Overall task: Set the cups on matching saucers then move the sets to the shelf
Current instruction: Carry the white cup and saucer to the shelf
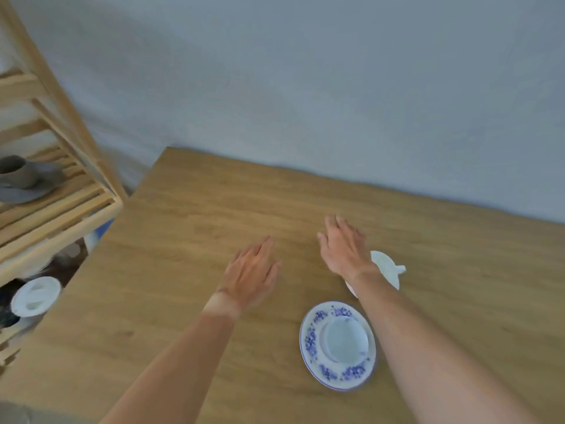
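Observation:
A white cup point(345, 339) stands on a blue-flowered saucer point(312, 338) near the front of the wooden table point(189, 215). Behind it a plain white cup point(386, 267) with its handle to the right sits on a white saucer, mostly hidden by my right forearm. My right hand point(344, 246) hovers flat over the table just left of that white cup, fingers apart, holding nothing. My left hand point(252, 270) is spread flat beside it, empty too. A grey cup point(15, 171) on a grey saucer point(27, 192) rests on the wooden shelf point(76, 209) at the left.
The slatted shelf unit stands against the table's left edge. On its lower level lies a white round lid-like thing point(36, 296) among dark items. A grey wall runs behind the table.

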Available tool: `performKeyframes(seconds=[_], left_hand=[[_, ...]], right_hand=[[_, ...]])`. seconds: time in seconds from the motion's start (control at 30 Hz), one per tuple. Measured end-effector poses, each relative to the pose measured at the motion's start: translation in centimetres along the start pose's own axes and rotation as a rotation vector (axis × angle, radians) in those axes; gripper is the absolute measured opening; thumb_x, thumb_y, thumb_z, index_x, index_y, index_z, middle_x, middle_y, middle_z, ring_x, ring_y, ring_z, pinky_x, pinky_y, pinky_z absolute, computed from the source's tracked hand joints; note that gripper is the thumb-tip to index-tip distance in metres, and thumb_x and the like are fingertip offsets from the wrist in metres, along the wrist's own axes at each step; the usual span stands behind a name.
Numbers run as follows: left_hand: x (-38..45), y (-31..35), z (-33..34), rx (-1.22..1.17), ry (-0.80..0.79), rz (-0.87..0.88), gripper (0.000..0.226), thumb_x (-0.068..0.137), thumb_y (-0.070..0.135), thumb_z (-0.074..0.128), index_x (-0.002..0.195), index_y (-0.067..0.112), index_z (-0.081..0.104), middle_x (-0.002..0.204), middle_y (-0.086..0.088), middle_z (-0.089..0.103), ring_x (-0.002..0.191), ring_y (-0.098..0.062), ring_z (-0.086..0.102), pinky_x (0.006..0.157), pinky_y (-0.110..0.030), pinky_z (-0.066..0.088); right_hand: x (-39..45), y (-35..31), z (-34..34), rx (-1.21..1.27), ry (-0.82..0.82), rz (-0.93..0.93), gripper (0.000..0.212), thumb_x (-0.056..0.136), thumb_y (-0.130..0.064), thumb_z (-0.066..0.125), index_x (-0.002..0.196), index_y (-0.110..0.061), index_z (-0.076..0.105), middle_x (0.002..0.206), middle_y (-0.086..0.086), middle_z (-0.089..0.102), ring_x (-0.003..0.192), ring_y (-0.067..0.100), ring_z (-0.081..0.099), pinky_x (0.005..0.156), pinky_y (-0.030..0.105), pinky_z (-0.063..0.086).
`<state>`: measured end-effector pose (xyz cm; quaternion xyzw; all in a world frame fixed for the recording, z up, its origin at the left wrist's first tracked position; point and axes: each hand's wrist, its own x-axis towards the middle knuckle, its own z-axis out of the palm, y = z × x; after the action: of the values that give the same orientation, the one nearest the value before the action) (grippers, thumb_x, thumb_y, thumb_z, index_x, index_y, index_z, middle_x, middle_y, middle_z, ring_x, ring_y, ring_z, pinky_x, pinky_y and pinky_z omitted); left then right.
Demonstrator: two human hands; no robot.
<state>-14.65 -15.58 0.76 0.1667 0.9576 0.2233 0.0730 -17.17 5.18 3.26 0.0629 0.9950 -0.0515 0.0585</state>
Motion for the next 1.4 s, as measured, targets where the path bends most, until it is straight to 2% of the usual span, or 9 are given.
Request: performKeyframes(seconds=[0.1, 0.3, 0.37, 0.47, 0.67, 0.77, 0.97, 1.17, 1.4], left_hand=[[0.8, 3.5, 1.7, -0.023, -0.025, 0.067, 0.055, 0.097, 0.041, 0.041, 0.146, 0.016, 0.034, 0.147, -0.004, 0.047, 0.134, -0.026, 0.045, 0.110, -0.041, 0.034], [2.4, 9.8, 4.5, -0.058, -0.098, 0.158, 0.055, 0.096, 0.034, 0.046, 0.146, 0.014, 0.033, 0.143, -0.007, 0.050, 0.130, -0.028, 0.047, 0.107, -0.041, 0.035], [3.0, 11.4, 5.5, -0.064, -0.122, 0.166, 0.056, 0.094, 0.037, 0.050, 0.143, 0.016, 0.035, 0.138, -0.007, 0.053, 0.127, -0.030, 0.049, 0.103, -0.040, 0.035], [3.8, 13.4, 6.8, -0.090, -0.150, 0.156, 0.063, 0.085, 0.037, 0.063, 0.140, 0.019, 0.038, 0.130, -0.005, 0.057, 0.120, -0.030, 0.052, 0.098, -0.038, 0.037], [5.8, 16.1, 9.3, -0.248, -0.169, 0.059, 0.083, 0.072, 0.032, 0.079, 0.140, 0.018, 0.033, 0.129, -0.006, 0.056, 0.116, -0.031, 0.054, 0.093, -0.046, 0.047], [6.4, 16.1, 10.0, -0.329, -0.179, 0.021, 0.086, 0.071, 0.033, 0.081, 0.141, 0.021, 0.032, 0.126, -0.007, 0.055, 0.116, -0.031, 0.053, 0.092, -0.048, 0.048], [7.1, 14.7, 10.3, -0.438, -0.135, 0.022, 0.080, 0.069, 0.029, 0.083, 0.137, 0.021, 0.040, 0.123, -0.005, 0.057, 0.115, -0.028, 0.051, 0.089, -0.036, 0.045], [7.2, 10.6, 9.2, -0.521, -0.073, -0.067, 0.081, 0.062, 0.032, 0.084, 0.130, 0.026, 0.043, 0.119, 0.003, 0.058, 0.115, -0.022, 0.050, 0.088, -0.030, 0.043], [5.2, 2.5, 4.0, -0.510, 0.129, -0.087, 0.080, 0.057, 0.027, 0.090, 0.126, 0.013, 0.051, 0.110, 0.008, 0.060, 0.107, -0.021, 0.059, 0.084, -0.022, 0.035]], right_hand=[[-1.5, 4.3, -0.6, 0.020, 0.027, 0.100, 0.048, 0.103, -0.035, 0.036, 0.146, -0.011, 0.036, 0.151, 0.013, 0.039, 0.132, 0.034, 0.044, 0.106, 0.046, 0.036], [-4.8, 10.4, -1.0, 0.082, 0.009, 0.290, 0.048, 0.104, -0.036, 0.033, 0.146, -0.013, 0.038, 0.148, 0.014, 0.043, 0.135, 0.033, 0.040, 0.107, 0.044, 0.033], [-5.3, 12.1, -0.4, 0.137, 0.013, 0.340, 0.041, 0.103, -0.036, 0.034, 0.131, -0.012, 0.050, 0.134, 0.014, 0.053, 0.124, 0.035, 0.048, 0.100, 0.044, 0.039], [-5.5, 13.8, 0.4, 0.411, 0.022, 0.477, 0.035, 0.101, -0.032, 0.034, 0.090, -0.007, 0.056, 0.099, 0.014, 0.062, 0.094, 0.034, 0.056, 0.080, 0.039, 0.045], [-5.1, 14.4, 1.9, 1.078, -0.044, 0.733, 0.045, 0.098, -0.037, 0.032, 0.101, -0.005, 0.063, 0.103, 0.015, 0.067, 0.093, 0.034, 0.068, 0.057, 0.035, 0.059], [-5.1, 14.8, 2.6, 1.306, -0.083, 0.832, 0.041, 0.090, -0.027, 0.036, 0.103, -0.008, 0.070, 0.099, 0.015, 0.073, 0.086, 0.034, 0.073, 0.057, 0.036, 0.060], [-5.0, 14.3, 3.4, 1.286, -0.115, 0.715, 0.022, 0.080, 0.008, 0.053, 0.090, -0.002, 0.070, 0.101, 0.020, 0.073, 0.087, 0.031, 0.073, 0.061, 0.038, 0.063], [-3.9, 11.4, 3.3, 1.212, -0.180, 0.635, 0.022, 0.085, 0.010, 0.057, 0.106, 0.005, 0.059, 0.111, 0.018, 0.064, 0.100, 0.034, 0.068, 0.050, 0.029, 0.060], [0.2, 2.8, 3.3, 1.171, -0.283, 0.459, 0.023, 0.084, 0.011, 0.059, 0.106, 0.002, 0.061, 0.109, 0.018, 0.066, 0.093, 0.032, 0.070, 0.056, 0.034, 0.061]])
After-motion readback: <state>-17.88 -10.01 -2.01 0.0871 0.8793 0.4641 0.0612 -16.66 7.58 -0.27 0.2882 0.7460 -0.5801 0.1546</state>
